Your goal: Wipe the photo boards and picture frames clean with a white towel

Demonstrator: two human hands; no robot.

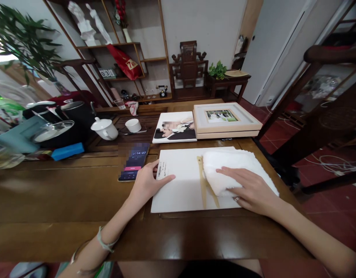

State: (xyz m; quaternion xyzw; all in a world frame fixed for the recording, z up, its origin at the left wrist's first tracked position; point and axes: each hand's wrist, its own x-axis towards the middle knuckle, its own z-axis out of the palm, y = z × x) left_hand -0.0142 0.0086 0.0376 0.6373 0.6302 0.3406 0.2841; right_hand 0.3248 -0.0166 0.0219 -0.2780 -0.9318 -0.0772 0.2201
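Note:
A white panel [180, 193] lies flat on the table, with a printed label near its left edge. My left hand [149, 179] grips that edge, its thumb on top and the other fingers partly hidden at the side. A folded white towel [241, 158] covers the panel's right part. My right hand [250, 189] rests on the towel's near part, the index finger stretched over it and other fingers bent at its lower edge. Two narrow tan strips [203, 189], joined near the top in a V, lie on the panel, partly under the towel.
Behind the panel lie a photo print [176, 129] and stacked wooden picture frames [227, 116]. A phone [134, 160] lies left of my left hand. Farther left are a lidded white cup [105, 128], a small white cup [133, 125], a blue box [68, 151] and a black pot [76, 112].

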